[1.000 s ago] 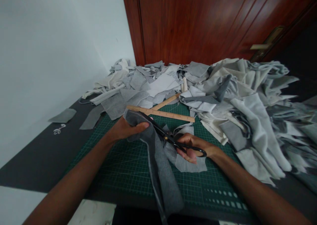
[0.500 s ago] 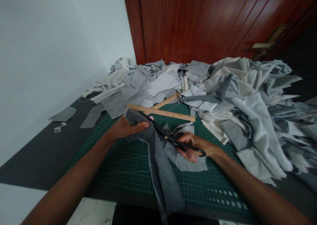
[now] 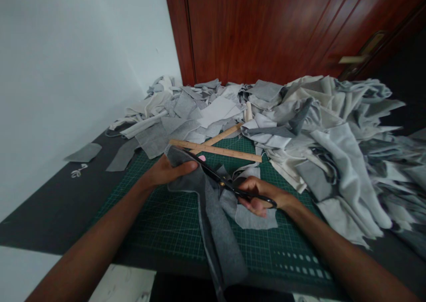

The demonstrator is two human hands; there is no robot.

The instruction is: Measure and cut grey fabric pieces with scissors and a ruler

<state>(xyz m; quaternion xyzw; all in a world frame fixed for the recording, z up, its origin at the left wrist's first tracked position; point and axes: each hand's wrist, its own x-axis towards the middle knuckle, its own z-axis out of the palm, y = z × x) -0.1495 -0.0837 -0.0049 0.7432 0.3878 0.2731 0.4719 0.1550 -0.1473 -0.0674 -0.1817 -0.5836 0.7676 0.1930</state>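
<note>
Head view: left fingers point(image 3: 186, 167) pinch grey cloth point(image 3: 223, 233), seemingly steadying it; right fingers point(image 3: 257, 207) grip scissors point(image 3: 222, 184) pointing far left.

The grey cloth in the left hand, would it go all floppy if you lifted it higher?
Probably floppy: the grey cloth droops and folds below the left hand. It's likely light for its size, since its edges look thin. It probably wouldn't roll if pushed, because its long tail looks like a flat strip, so it might bunch up instead.
</note>
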